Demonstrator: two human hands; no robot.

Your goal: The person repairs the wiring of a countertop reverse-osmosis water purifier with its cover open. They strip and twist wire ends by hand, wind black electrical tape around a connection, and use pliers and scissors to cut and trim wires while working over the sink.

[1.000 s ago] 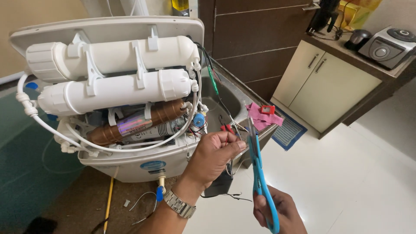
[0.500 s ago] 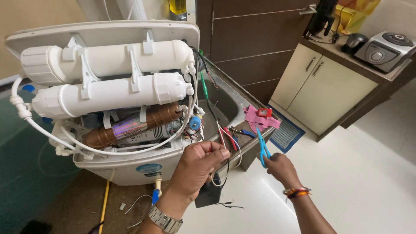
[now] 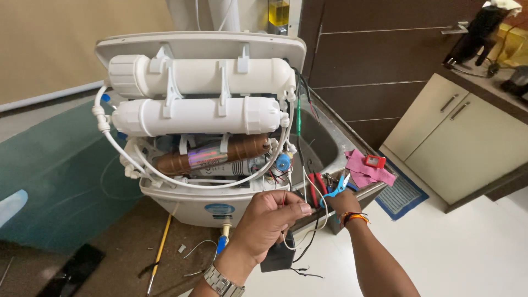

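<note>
Head view shows an opened water purifier (image 3: 203,137) standing on the counter (image 3: 110,258) beside a steel sink (image 3: 324,143), filling the frame from nine to twelve o'clock. Since a moment ago the right hand (image 3: 344,202) has carried the blue-handled scissors (image 3: 335,190) from low at five o'clock, where their blades stood upright, in to the sink edge at about three o'clock; the blades now point into the bunch of wires (image 3: 308,192). I judge this means the cutting tool has arrived at the wiring being worked on.

Counted, large to small: two white filter tubes (image 3: 198,77) lying crosswise, one above the other; one brown tube (image 3: 220,154) under them; one pink cloth (image 3: 366,170) at three o'clock with one small red gadget (image 3: 375,161) on it; one black box (image 3: 278,258) hanging low at six o'clock; one yellow-handled screwdriver (image 3: 159,256) at seven.

The left hand (image 3: 269,217), wearing a metal watch (image 3: 223,283), has its fingers (image 3: 294,208) closed tight around the wires. The right hand's fingers wrap the scissor handles; how far the blades gape I cannot tell.
</note>
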